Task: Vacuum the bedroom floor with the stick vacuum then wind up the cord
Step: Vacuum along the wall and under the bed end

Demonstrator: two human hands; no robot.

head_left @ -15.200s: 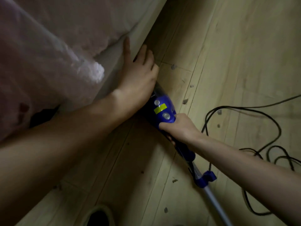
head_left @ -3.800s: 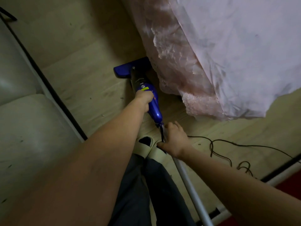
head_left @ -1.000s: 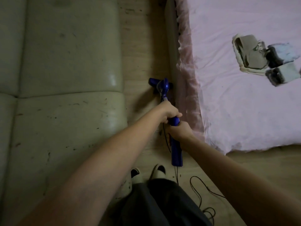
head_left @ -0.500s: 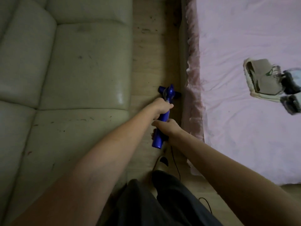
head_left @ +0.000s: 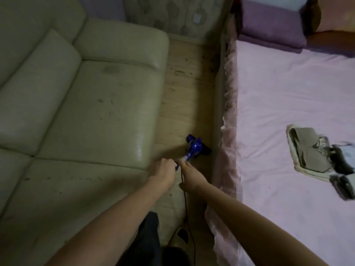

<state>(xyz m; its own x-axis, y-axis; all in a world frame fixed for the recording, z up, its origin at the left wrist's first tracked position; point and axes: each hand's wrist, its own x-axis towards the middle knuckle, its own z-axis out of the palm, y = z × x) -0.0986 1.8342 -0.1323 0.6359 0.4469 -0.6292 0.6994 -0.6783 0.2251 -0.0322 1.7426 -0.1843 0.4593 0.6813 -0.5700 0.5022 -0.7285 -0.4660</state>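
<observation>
1. A pale leather sofa [head_left: 80, 104] fills the left of my view and a bed [head_left: 288, 112] under a pink sheet fills the right; purple pillows [head_left: 272, 25] lie at its head against the patterned wall.
2. Between them runs a narrow strip of wooden floor [head_left: 188, 93], specked with dark debris toward the far wall, which I judge not yet cleaned.
3. I stand at the near end of this lane, both arms stretched forward, dark trousers and one slipper [head_left: 180, 237] below.
4. The stick vacuum [head_left: 195, 148] lies ahead of my hands, its long axis running up the lane away from me, its blue head on the floor close beside the bed frame.
5. My left hand [head_left: 163, 173] and right hand [head_left: 189, 174] sit side by side at the near end of the stick, fingers curled round it; the right is slightly nearer the head.
6. The black cord [head_left: 185, 204] hangs from between the hands down toward my feet, unwound.
7. Folded grey cloths [head_left: 307, 150] and blurred dark items rest on the bed.
</observation>
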